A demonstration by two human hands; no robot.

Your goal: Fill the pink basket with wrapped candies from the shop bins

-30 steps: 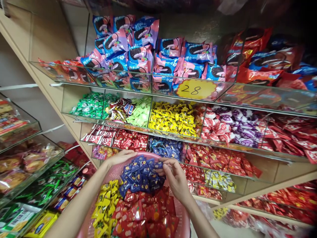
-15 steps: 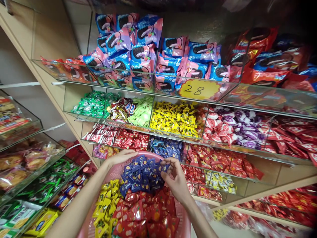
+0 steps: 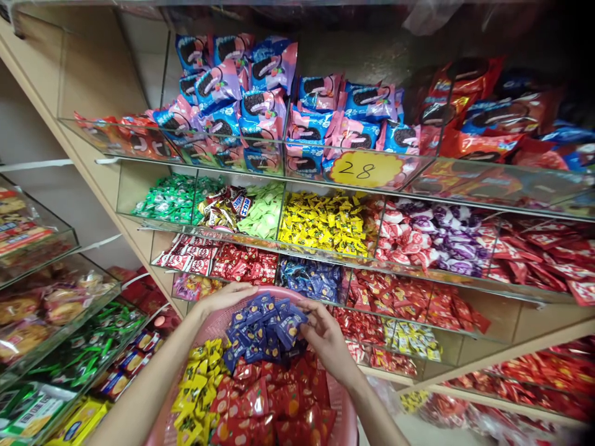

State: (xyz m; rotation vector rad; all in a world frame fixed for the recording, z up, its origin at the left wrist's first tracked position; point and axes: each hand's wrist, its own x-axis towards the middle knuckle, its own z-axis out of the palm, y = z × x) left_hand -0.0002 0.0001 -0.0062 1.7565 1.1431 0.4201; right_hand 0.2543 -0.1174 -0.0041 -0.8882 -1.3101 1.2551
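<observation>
Right hand (image 3: 328,341), the nearer, pinches a blue packet (image 3: 289,328) over far half of basket (image 3: 343,399), packet lying leftward from grip, long axis unclear; left hand (image 3: 227,297) at basket's far-left rim, closure hidden.

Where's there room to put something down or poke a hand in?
The tan wooden compartment looks bare right of the shelved shiny red packets. Inside the round pink plastic basket, a narrow strip shows between the left hand and small blue packets. Elsewhere inside, shiny yellow packets and larger red packets crowd it.
</observation>
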